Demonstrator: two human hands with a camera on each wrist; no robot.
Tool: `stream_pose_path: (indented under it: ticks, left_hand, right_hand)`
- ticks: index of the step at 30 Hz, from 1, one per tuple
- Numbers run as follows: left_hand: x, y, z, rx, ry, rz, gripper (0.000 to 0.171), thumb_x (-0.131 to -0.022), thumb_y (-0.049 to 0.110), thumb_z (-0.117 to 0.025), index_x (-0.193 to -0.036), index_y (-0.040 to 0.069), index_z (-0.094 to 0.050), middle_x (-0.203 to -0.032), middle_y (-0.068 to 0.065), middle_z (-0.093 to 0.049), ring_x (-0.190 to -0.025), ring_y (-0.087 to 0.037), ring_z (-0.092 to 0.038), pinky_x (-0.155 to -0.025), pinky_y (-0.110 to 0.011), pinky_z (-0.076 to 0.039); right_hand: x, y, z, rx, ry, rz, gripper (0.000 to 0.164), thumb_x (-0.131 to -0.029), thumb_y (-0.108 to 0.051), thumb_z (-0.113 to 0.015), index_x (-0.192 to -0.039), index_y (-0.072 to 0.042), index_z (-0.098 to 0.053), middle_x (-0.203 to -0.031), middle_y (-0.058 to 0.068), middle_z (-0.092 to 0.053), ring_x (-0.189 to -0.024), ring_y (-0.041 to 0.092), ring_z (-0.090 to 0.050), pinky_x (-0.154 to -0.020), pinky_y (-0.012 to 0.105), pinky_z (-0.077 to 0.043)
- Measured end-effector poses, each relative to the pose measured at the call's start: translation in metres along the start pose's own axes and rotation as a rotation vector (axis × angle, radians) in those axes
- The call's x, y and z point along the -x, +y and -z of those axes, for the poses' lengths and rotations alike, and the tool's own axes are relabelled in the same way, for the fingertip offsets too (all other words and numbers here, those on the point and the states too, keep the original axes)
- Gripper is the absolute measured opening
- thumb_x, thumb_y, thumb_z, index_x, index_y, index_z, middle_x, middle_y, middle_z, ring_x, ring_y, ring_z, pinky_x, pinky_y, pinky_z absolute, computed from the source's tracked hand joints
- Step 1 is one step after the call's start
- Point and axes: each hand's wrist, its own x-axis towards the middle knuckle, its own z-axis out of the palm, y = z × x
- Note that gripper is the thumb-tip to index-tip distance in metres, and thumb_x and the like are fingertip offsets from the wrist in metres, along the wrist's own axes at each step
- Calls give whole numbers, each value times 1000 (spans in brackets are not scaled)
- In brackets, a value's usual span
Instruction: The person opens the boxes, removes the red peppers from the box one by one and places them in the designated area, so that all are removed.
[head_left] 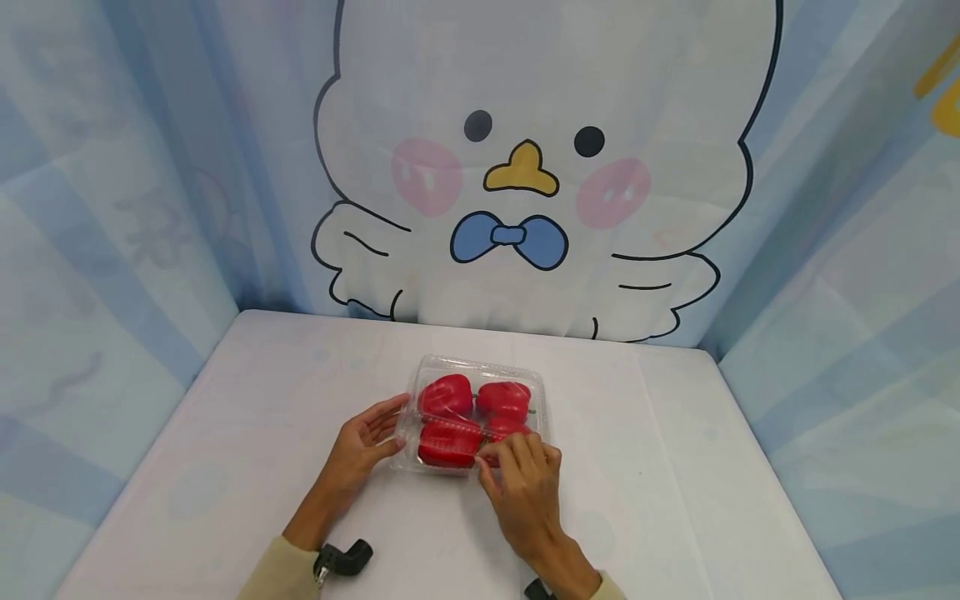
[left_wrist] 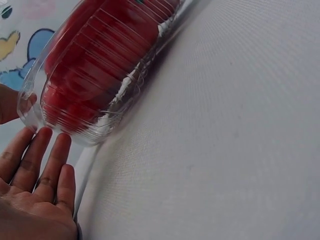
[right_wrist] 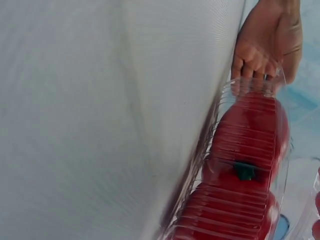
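Observation:
A clear plastic clamshell box [head_left: 543, 379] of several red bell peppers [head_left: 447, 396] sits on the white table. At its left end my left hand [head_left: 362, 440] touches the plastic with nearly straight fingers. In the left wrist view its fingertips [left_wrist: 46, 132] rest against the ribbed end, with the thumb at the rim. My right hand [head_left: 525, 483] has curled fingers and pinches the box's front edge near the right corner. The right wrist view shows a green stem [right_wrist: 245, 171] through the ribbed plastic; there my left palm [right_wrist: 260, 45] lies beyond the box.
A white cloth covers the table [head_left: 675, 467]. Behind it hangs a pale curtain [head_left: 525, 292] printed with a cartoon bird, and striped curtains [head_left: 90, 250] enclose the sides. A black wrist mount [head_left: 345, 558] sits at the left sleeve.

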Motion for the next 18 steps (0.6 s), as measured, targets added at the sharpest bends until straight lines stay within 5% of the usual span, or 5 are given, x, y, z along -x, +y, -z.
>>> stream_pose_path:
  ticks: [18]
  left_hand:
    - [1, 1, -2, 1, 17, 15, 67, -97, 3, -76, -157, 10, -49, -163, -11, -51, -145, -27, -56, -106, -18, -54]
  right_hand:
    - [-3, -1, -1, 40, 8, -32, 18, -102, -24, -68, -94, -8, -70, -89, 5, -62, -87, 23, -51, -82, 39, -31]
